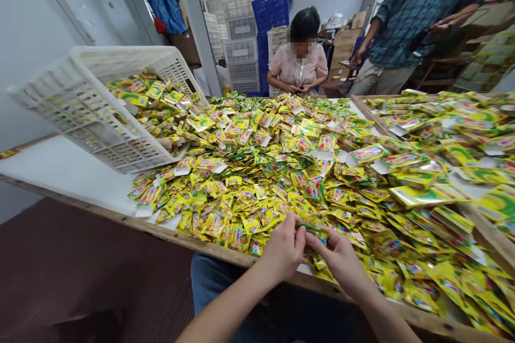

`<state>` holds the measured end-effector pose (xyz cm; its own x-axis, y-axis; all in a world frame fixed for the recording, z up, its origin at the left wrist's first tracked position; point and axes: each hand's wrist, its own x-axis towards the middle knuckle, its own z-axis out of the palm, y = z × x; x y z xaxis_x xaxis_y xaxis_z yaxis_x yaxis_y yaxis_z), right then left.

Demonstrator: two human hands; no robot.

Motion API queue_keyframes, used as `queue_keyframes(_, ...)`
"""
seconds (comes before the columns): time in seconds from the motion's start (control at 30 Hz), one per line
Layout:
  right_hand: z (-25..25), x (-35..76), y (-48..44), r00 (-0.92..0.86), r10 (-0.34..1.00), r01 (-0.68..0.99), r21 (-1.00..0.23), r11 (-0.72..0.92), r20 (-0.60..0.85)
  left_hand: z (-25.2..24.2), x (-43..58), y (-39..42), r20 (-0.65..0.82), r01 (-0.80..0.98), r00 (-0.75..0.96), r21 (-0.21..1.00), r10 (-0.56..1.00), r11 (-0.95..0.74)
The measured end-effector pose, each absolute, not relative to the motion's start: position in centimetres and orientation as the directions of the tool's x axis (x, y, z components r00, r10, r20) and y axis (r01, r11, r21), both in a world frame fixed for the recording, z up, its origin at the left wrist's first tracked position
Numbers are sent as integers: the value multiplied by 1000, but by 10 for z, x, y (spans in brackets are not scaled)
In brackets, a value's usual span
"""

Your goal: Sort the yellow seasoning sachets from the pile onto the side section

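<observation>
My left hand [284, 246] and my right hand [338, 254] come together over the near edge of the table. Between them they grip small green and yellow sachets [316, 230], the fingers of both closed on them. How many sachets are there I cannot tell, as the fingers cover part of them. Right beyond my hands spreads a deep heap of loose yellow sachets [225, 225]. Flat yellow cartons with white open flaps, such as one carton [366, 154], lie on top of the heap.
A white plastic crate [116, 136] lies tipped at the left, cartons spilling out. Wooden strips [140, 228] edge the table. Across it sits a person in pink [300, 67]; another in a checked shirt [422, 16] stands at the right. Crates [241, 37] are stacked behind.
</observation>
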<state>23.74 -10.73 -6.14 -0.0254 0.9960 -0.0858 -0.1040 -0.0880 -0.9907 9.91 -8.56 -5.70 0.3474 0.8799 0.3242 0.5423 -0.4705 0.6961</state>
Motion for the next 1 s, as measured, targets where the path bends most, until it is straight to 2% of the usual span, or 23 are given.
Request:
queue_keyframes(0.07,-65,246,-110,-14,994,-83,-990,-110,-109,-43,76,-63,226,673,456,546,861,-500)
queue_keyframes(0.1,-67,252,-114,0,991,-91,-987,-136,-136,-33,60,-47,175,783,426,420,888,-459)
queue_keyframes(0.17,-70,266,-122,59,979,-125,-975,-185,-194,-13,21,-7,192,901,241,321,951,-293)
queue_keyframes(0.27,-71,282,-135,127,960,-152,-961,-229,-249,5,-36,48,198,980,0,195,980,-39)
queue_keyframes(0.33,-68,286,-141,132,957,-140,-961,-240,-259,4,-62,72,133,992,-47,124,990,30)
queue_keyframes(0.47,-62,283,-145,164,958,-129,-968,-215,-235,-8,-81,83,56,1000,-25,17,998,24)
queue_keyframes(0.67,-63,288,-141,263,945,-184,-971,-150,-196,12,-72,58,247,998,5,-63,969,11)
queue_keyframes(0.77,-55,288,-137,346,935,-150,-988,-27,-78,16,-42,18,295,992,119,0,948,-125)
queue_keyframes(0.83,-42,281,-136,366,926,-71,-990,121,87,7,-14,-18,343,920,284,166,895,-355)
queue_keyframes(0.87,-35,275,-136,353,915,-16,-977,214,195,0,0,-37,404,863,355,204,843,-462)
queue_keyframes(0.93,-19,260,-137,306,852,131,-905,404,425,-15,25,-71,538,796,372,234,756,-559)
queue_keyframes(1.0,-6,247,-138,250,736,327,-770,547,629,-28,44,-95,629,761,335,258,701,-595)
